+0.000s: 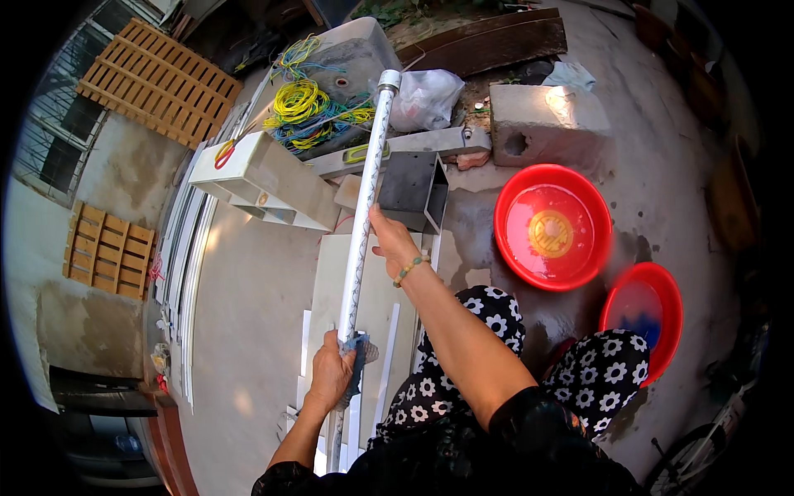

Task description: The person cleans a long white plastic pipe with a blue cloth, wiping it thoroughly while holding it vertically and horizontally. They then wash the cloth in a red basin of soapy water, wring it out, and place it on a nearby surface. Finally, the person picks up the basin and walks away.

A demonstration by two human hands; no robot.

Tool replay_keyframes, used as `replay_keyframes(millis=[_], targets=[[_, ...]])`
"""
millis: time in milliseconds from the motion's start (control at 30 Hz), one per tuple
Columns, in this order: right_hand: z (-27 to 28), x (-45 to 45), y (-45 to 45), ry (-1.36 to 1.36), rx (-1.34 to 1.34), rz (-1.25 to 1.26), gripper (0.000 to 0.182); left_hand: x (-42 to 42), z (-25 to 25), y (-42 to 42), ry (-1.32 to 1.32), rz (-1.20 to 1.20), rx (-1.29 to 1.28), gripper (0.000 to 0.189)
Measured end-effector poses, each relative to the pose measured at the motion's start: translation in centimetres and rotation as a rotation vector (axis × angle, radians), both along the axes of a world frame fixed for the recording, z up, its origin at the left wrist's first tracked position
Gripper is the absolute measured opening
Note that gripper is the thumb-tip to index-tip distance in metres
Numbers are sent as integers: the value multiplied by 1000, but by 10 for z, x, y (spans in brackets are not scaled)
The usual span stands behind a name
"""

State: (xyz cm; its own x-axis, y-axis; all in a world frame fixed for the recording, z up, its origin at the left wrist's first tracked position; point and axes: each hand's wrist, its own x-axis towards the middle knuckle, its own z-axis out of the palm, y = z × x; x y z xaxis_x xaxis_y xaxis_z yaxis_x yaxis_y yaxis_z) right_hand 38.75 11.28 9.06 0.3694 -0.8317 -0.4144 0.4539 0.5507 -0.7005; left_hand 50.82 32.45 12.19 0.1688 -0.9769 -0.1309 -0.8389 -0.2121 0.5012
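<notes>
A long white tube with a dark vine pattern (366, 186) stands up and away from me, a white cap at its far end. My left hand (330, 374) grips its lower part with a blue-grey cloth (356, 366) pressed around it. Farther up, my right hand (392, 242), a bead bracelet at its wrist, holds the tube between thumb and fingers; part of the grip is hidden behind the tube. White boards and strips (329, 273) lie beneath.
Right of me stand a red basin of water (553, 277) and a smaller red basin (673, 335). Ahead are a dark box section (406, 180), a pale box with red-handled scissors (224, 154), coiled yellow and blue wires (298, 102), a plastic bag (428, 99) and a concrete block (546, 136).
</notes>
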Motion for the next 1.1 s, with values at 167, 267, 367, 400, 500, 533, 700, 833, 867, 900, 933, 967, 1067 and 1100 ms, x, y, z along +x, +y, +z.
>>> replay_keyframes(millis=[167,267,367,400,500,533,700,833,867,900,933,967,1067,1100], targets=[[-2,-11,-4,-36,-46,1,74,-23,13,-97,12,-54,-65,21],[2,-9,-1,-210,26,-14,81,-26,6,-139,-22,-49,-143,22],[-11,-1,-6,-598,90,-74,89,-30,3,-157,307,31,-76,23],[1,-3,1,-497,192,-181,86,-29,2,-159,264,6,-109,23],[20,-2,17,-299,521,-464,68,-31,-1,-164,189,-49,-166,23],[4,11,25,-289,536,-445,63,-35,1,-167,191,-63,-160,22],[-14,39,106,43,574,-291,35,-25,5,-169,327,20,-27,22],[-17,43,131,-36,381,190,23,-2,3,-170,332,-35,-102,23],[-13,43,131,-143,381,238,25,-3,7,-171,372,4,-62,23],[-8,43,132,-251,381,286,28,-7,15,-171,411,43,-22,23],[-3,43,131,-358,380,333,31,-9,19,-171,451,82,18,23],[0,42,130,-481,391,280,35,-8,19,-171,501,83,31,23],[4,45,135,-462,367,254,33,-8,22,-172,526,53,33,23],[4,46,136,-515,366,250,34,-14,28,-174,453,22,7,23]])
